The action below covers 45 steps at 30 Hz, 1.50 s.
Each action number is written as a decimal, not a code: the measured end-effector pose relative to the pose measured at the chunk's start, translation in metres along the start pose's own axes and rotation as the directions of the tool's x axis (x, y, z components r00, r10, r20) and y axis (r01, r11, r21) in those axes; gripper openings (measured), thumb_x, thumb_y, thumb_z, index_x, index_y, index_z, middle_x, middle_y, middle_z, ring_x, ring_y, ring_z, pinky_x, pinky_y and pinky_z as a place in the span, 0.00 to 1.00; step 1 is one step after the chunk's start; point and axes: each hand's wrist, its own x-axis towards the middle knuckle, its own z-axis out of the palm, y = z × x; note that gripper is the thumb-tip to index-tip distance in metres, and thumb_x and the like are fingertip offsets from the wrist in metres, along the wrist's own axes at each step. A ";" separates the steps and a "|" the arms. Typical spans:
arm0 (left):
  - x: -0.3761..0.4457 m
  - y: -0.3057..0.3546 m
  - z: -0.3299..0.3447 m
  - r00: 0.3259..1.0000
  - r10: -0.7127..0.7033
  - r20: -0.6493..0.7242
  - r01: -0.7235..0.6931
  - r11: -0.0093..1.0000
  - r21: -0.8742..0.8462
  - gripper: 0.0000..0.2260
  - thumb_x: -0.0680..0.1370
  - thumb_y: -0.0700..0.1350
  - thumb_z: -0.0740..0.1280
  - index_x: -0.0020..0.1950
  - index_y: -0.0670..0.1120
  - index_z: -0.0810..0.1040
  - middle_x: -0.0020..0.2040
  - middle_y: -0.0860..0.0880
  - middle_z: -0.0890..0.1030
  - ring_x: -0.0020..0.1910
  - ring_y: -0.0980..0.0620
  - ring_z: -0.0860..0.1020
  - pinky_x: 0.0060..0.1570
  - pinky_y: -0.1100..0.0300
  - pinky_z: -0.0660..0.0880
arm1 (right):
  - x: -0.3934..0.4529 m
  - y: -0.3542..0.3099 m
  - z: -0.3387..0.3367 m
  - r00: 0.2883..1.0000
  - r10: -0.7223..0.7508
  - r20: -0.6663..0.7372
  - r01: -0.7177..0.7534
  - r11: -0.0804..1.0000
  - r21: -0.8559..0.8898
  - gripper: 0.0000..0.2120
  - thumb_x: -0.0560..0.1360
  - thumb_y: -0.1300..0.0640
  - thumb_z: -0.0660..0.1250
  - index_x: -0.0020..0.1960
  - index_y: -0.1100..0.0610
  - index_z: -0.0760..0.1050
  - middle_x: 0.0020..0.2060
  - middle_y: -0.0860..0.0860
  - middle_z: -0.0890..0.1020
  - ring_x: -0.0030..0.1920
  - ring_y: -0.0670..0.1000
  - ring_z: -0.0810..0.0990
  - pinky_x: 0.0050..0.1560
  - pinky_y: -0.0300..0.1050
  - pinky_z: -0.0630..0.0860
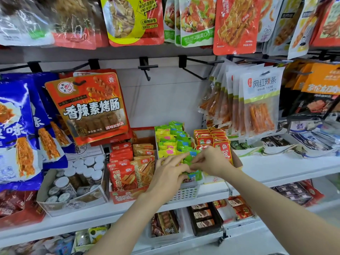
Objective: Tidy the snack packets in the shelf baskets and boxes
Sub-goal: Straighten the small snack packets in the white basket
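Green and yellow snack packets (171,142) standing in rows in a white slotted basket (185,194) at the front edge of the middle shelf (276,170). Both hands over the basket's front end, touching the nearest green packets. Left hand (170,173) palm down, fingers curled onto the packets; whether pinching one or only pressing, impossible to tell. Right hand (211,161) with fingertips curled, pinching at a green packet near the front row. Just right of the basket, touching it, a box of red packets (213,140) stacked upright. Just left, a red display box (125,196) holding red and tan fish-snack packets (132,168). Further left along the front edge, a cardboard box of small jars with white lids (77,177). Above, hanging from black hooks, an orange sausage-snack bag (90,105), blue bags (18,129) toward the left edge and clear bags of orange strips (257,102) toward the right. Below, on the lower shelf, brown and red packets in trays (204,218).
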 end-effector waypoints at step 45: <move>-0.010 0.072 -0.033 0.845 -0.434 0.312 0.274 -0.150 -0.950 0.09 0.73 0.42 0.71 0.38 0.45 0.71 0.50 0.34 0.80 0.42 0.43 0.82 0.46 0.53 0.82 | -0.045 -0.012 -0.140 0.917 0.252 -0.310 0.053 0.692 0.720 0.06 0.71 0.64 0.74 0.46 0.56 0.82 0.36 0.50 0.86 0.34 0.48 0.85 0.34 0.39 0.81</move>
